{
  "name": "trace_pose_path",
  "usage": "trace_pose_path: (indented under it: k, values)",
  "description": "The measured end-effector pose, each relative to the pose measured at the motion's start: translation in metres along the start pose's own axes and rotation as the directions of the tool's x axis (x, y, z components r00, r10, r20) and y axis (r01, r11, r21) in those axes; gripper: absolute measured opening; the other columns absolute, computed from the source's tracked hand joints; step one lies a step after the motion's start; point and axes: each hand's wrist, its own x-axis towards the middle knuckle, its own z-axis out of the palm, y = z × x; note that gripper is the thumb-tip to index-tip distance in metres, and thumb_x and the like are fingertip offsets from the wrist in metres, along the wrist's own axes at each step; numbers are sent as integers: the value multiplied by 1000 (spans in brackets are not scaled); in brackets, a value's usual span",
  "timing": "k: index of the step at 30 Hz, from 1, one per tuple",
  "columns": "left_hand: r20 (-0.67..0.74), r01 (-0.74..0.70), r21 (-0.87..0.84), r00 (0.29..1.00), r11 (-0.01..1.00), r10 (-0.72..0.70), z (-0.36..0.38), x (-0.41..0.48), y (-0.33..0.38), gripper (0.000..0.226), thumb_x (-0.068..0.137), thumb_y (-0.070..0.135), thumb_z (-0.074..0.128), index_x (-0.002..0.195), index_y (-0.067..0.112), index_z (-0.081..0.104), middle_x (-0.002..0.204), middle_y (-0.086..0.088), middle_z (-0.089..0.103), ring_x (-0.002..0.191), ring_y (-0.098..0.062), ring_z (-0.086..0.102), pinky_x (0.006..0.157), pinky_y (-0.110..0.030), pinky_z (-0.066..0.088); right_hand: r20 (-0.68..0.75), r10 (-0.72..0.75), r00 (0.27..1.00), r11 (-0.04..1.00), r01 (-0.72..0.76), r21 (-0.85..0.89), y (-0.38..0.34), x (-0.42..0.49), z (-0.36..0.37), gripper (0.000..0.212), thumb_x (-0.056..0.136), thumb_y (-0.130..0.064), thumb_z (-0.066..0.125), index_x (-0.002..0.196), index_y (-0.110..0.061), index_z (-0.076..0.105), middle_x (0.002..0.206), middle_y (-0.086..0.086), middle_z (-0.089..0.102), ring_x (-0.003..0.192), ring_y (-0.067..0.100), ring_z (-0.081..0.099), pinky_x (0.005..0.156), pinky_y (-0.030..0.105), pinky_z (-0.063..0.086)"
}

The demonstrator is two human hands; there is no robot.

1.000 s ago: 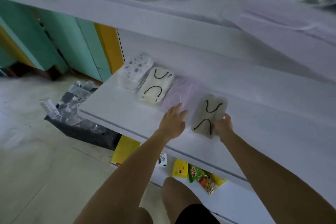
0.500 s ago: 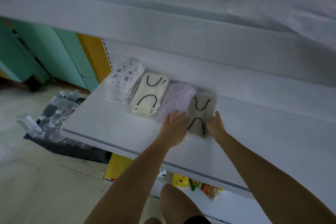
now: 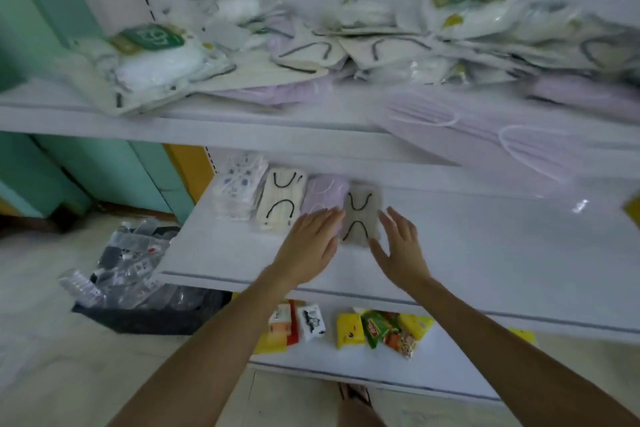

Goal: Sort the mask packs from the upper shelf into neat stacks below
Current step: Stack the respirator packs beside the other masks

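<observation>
Two spread hands, left (image 3: 309,246) and right (image 3: 401,250), flank grey mask stack (image 3: 362,215), grip empty.

This looks like a small shop. White metal display shelving (image 3: 242,128) with a slotted upright runs in tiers, the kind stores use for goods. The upper tier holds a loose heap of packaged masks (image 3: 311,55); the lowest one shows bright snack packets (image 3: 381,326). A dark bin of clear plastic wrapped items (image 3: 131,274) sits on the floor beside it.
</observation>
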Motion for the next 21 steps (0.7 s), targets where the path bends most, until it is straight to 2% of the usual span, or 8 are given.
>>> trace_pose_path:
  k: [2,5,7,9,12,15,17,21]
  values:
    - [-154,-73,-63,986,995,62,-33,-19,12,46,93,24,34,132,3,49,129,-16,57,115,-28,54,95,-41,45,-78,-252,965,968,251,-20,-34,-21,-32,46,90,-31,47,124,-2,55,127,19,55,119,34,45,94,51,46]
    - [-371,-225,-43,908,973,194,-88,-41,35,36,97,23,35,128,8,44,120,-18,61,109,-22,50,93,-32,41,-249,-577,778,814,571,-101,-86,-51,-83,30,91,-21,51,115,-5,60,117,13,62,109,27,52,91,39,46]
    - [-496,-318,45,815,947,298,-123,-47,50,34,100,23,31,127,6,44,118,-19,62,108,-22,50,93,-27,38,-317,-690,650,717,675,-174,-120,-64,-123,25,90,-16,52,111,-6,61,115,13,64,103,29,57,89,37,47]
    - [-570,-378,113,733,919,371,-155,-47,66,33,99,19,33,127,4,46,120,-17,61,110,-23,51,95,-26,38,-348,-710,612,701,661,-268,-142,-67,-162,24,90,-17,53,108,-6,65,116,12,64,100,32,60,85,38,48]
    - [-533,-394,183,730,901,427,-189,-35,94,37,94,15,40,128,2,50,125,-17,59,114,-23,49,97,-28,37,-348,-573,742,803,425,-417,-157,-61,-213,37,91,-31,47,113,-8,65,117,11,63,104,34,56,85,42,49]
    - [-325,-296,161,885,941,334,-205,-14,117,53,92,33,31,131,4,51,133,-13,55,122,-25,49,101,-33,36,-50,-58,997,881,28,-472,-142,-46,-240,48,98,-45,32,133,-16,48,135,10,45,123,33,39,100,42,33]
    - [-210,-218,161,946,963,249,-201,2,127,70,87,48,17,138,9,44,141,-8,47,130,-24,43,106,-32,30,118,85,989,895,-24,-446,-128,-37,-247,57,96,-54,19,135,-21,44,139,8,39,125,31,36,102,40,30]
    - [-124,-96,171,985,981,118,-187,32,148,88,76,59,2,146,14,32,149,-4,37,136,-22,34,110,-36,26,226,12,974,836,115,-537,-112,-18,-260,58,97,-49,7,141,-22,34,141,6,37,127,30,35,103,45,33]
